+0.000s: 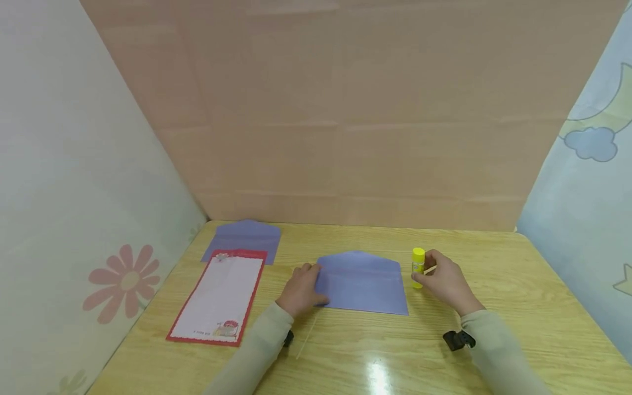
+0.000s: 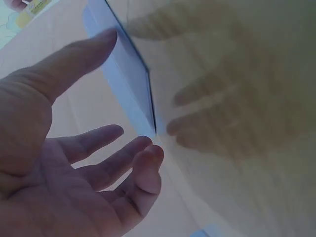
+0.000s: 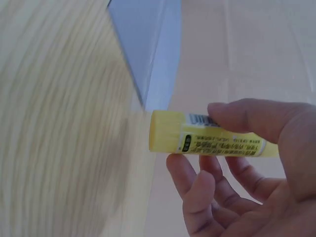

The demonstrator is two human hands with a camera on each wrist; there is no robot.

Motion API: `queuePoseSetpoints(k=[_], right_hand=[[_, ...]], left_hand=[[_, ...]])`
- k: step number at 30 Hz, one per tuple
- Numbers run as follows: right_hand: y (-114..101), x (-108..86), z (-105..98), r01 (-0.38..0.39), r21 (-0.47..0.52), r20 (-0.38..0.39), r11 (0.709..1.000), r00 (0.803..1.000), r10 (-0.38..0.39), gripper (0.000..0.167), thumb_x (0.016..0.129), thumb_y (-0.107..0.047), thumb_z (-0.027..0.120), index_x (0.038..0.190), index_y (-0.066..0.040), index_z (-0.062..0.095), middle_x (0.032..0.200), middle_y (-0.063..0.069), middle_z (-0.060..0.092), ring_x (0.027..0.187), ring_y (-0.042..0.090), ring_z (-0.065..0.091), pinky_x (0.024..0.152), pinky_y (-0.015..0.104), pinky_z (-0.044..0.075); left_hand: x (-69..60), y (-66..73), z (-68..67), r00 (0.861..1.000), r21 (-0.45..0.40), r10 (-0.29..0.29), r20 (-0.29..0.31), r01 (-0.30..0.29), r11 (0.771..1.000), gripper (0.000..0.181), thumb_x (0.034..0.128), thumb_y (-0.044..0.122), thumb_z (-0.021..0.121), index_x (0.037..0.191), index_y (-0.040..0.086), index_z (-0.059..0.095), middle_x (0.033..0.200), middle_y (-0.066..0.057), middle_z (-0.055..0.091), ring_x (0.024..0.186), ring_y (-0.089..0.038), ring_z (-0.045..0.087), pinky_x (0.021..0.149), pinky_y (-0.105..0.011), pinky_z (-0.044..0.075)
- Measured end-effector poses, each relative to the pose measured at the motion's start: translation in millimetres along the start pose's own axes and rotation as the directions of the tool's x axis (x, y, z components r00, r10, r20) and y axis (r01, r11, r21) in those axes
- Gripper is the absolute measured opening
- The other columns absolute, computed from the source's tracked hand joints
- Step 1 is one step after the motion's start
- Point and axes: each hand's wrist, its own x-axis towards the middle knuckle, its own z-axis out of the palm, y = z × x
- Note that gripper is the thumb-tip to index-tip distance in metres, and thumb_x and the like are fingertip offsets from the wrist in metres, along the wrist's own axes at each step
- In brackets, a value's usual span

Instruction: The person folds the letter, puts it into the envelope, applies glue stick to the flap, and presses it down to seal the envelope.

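A purple envelope (image 1: 362,288) lies flat on the wooden table, its pointed flap unfolded toward the back. My left hand (image 1: 300,291) is at its left edge; the thumb (image 2: 94,52) touches the envelope (image 2: 128,64), and the other fingers are spread loosely near the same edge. To the right of the envelope, my right hand (image 1: 448,284) pinches a yellow glue stick (image 1: 417,267) between thumb and fingers. The glue stick (image 3: 197,133) stands upright with its cap on; whether its base touches the table, I cannot tell.
At the left lies a red-bordered sheet of letter paper (image 1: 217,296), overlapping a second purple envelope (image 1: 247,238) behind it. Brown paper (image 1: 345,109) covers the back wall, and patterned panels (image 1: 99,164) stand at both sides of the wooden table (image 1: 345,351).
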Motion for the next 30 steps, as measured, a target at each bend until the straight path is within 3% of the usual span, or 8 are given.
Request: queuePoseSetpoints(k=[9, 13, 20, 30], right_hand=[[22, 6.4, -5, -0.026, -0.089, -0.053, 0.996, 0.998, 0.022, 0.047, 0.088, -0.016, 0.072, 0.121, 0.009, 0.050, 0.113, 0.028, 0.059, 0.094, 0.038, 0.064, 0.070, 0.043, 0.055], [25, 7.3, -8, -0.029, -0.100, -0.062, 0.995, 0.998, 0.023, 0.049, 0.089, -0.016, 0.071, 0.122, 0.012, 0.048, 0.114, 0.031, 0.058, 0.092, 0.038, 0.064, 0.070, 0.043, 0.054], [27, 6.1, -14, -0.047, -0.144, -0.082, 0.988, 0.996, 0.036, 0.052, 0.088, -0.017, 0.070, 0.123, 0.014, 0.046, 0.112, 0.032, 0.059, 0.090, 0.039, 0.062, 0.074, 0.051, 0.052], [28, 4.0, -17, -0.055, -0.176, -0.083, 0.983, 0.996, 0.041, 0.058, 0.084, -0.015, 0.069, 0.128, 0.014, 0.044, 0.105, 0.029, 0.062, 0.084, 0.036, 0.061, 0.072, 0.051, 0.050]], left_hand=[[12.2, 3.1, -10.1, 0.994, 0.042, -0.035, 0.099, 0.031, 0.999, 0.105, 0.0706, 0.032, 0.093, 0.153, 0.003, 0.034, 0.150, -0.019, 0.043, 0.134, -0.042, 0.039, 0.107, -0.048, 0.043], [17.2, 3.0, -13.2, 0.990, 0.049, -0.051, 0.129, 0.045, 0.998, 0.114, 0.0671, 0.034, 0.095, 0.156, 0.006, 0.029, 0.155, -0.015, 0.039, 0.135, -0.040, 0.038, 0.107, -0.048, 0.043], [22.8, 0.6, -15.1, 0.987, 0.018, -0.046, 0.155, 0.044, 0.999, 0.118, 0.0650, 0.033, 0.096, 0.158, 0.009, 0.027, 0.157, -0.014, 0.037, 0.135, -0.039, 0.037, 0.105, -0.049, 0.043], [25.1, -0.2, -15.6, 0.979, -0.028, -0.042, 0.202, 0.049, 0.998, 0.117, 0.0660, 0.029, 0.096, 0.159, 0.014, 0.026, 0.160, -0.012, 0.032, 0.139, -0.040, 0.032, 0.107, -0.051, 0.042]])
